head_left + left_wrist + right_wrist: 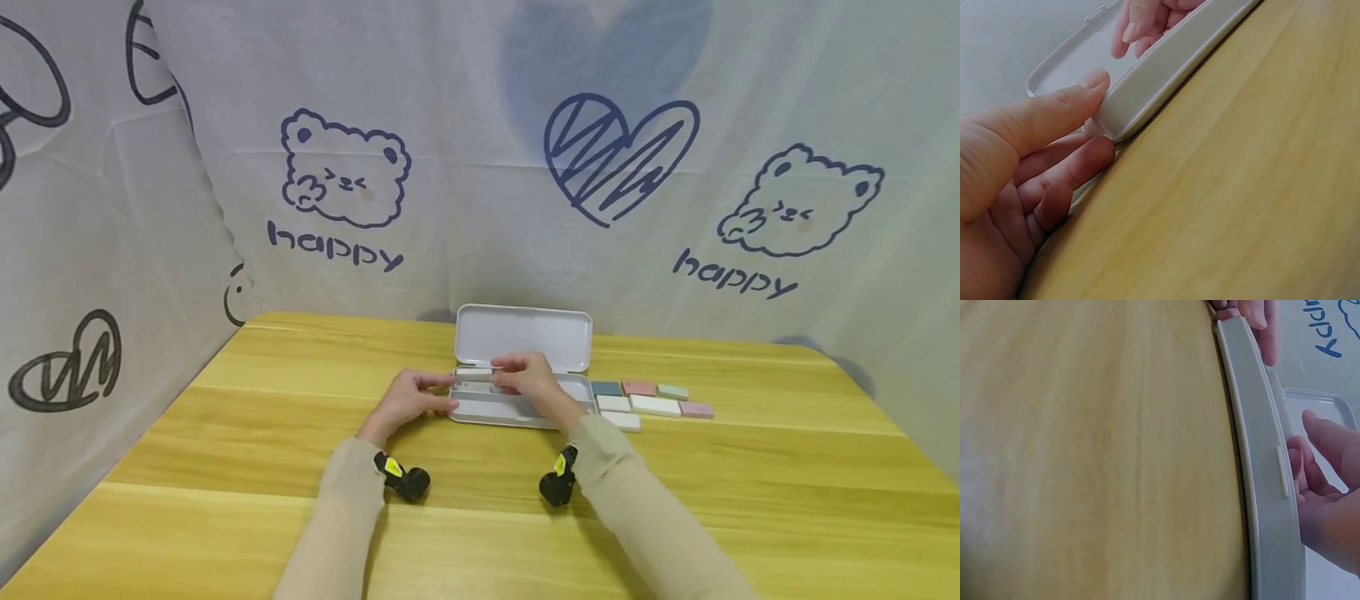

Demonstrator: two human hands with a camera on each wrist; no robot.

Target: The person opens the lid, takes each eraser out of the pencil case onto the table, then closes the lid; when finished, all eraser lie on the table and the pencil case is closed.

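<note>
A white hinged case (510,422) lies on the table with its lid (523,337) raised at the back. My left hand (408,400) grips the case's left end; in the left wrist view the thumb (1075,100) is on the rim and fingertips are low at the corner. Reaching over the front wall, my right hand (528,379) pinches the right end of a white rectangular block (474,375) in the back left of the case. Below that block, another pale piece (475,387) shows. The front wall hides the right fingertips in the right wrist view.
Several small rectangular blocks lie flat to the case's right, including a teal block (607,388), a salmon block (639,388), a pale green block (672,392), a mauve block (697,410) and a long white block (655,406). A printed cloth (480,167) hangs behind the table.
</note>
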